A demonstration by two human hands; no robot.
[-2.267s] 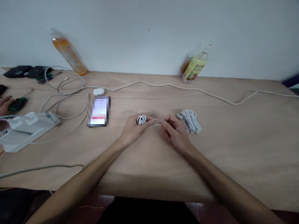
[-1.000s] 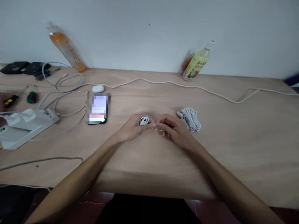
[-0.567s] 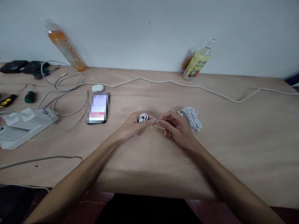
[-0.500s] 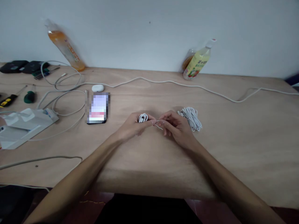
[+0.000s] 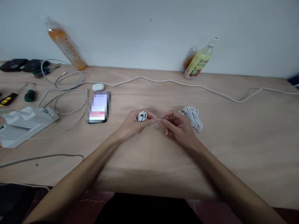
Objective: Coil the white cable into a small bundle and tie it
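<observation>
My left hand [image 5: 132, 124] is closed around a small coil of white cable [image 5: 142, 116] just above the wooden table [image 5: 144, 155]. My right hand [image 5: 178, 126] pinches a thin wire tie [image 5: 157, 120] that runs between the two hands, its fingers curled. A second, bundled white cable [image 5: 192, 116] lies on the table just right of my right hand.
A phone [image 5: 99, 107] and a white earbud case [image 5: 98, 87] lie to the left. Loose cables, a white power strip [image 5: 28, 116] and screwdrivers [image 5: 29, 95] crowd the far left. Two bottles [image 5: 65, 46] [image 5: 198, 62] lean on the wall. A long cable [image 5: 187, 85] crosses the back.
My hands stay together at the table's middle; the right fingers have shifted slightly, working the thin tie beside the coil. The view has drifted a little.
</observation>
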